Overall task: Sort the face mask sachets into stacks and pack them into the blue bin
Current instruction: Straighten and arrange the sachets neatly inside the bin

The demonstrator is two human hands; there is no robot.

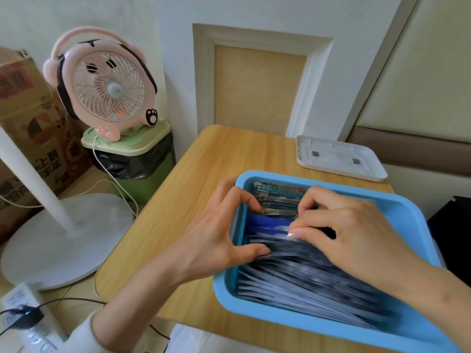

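Observation:
A light blue bin (413, 220) stands on the wooden table (193, 189), packed with face mask sachets standing on edge. Grey-blue sachets (305, 278) fill its near part, dark blue ones (267, 222) the middle, teal patterned ones (277, 191) the far end. My left hand (219, 233) reaches over the bin's left wall, fingers curled onto the sachet tops and thumb pressing the grey-blue row. My right hand (351, 230) is inside the bin, its curled fingers digging between the sachets near the middle.
A white tray (339, 159) lies at the table's far right corner. Left of the table stand a green lidded waste bin (132, 159) with a pink desk fan (107, 85) on top, a white floor-fan base (63, 238), a cardboard box (28, 118) and a power strip (23, 317).

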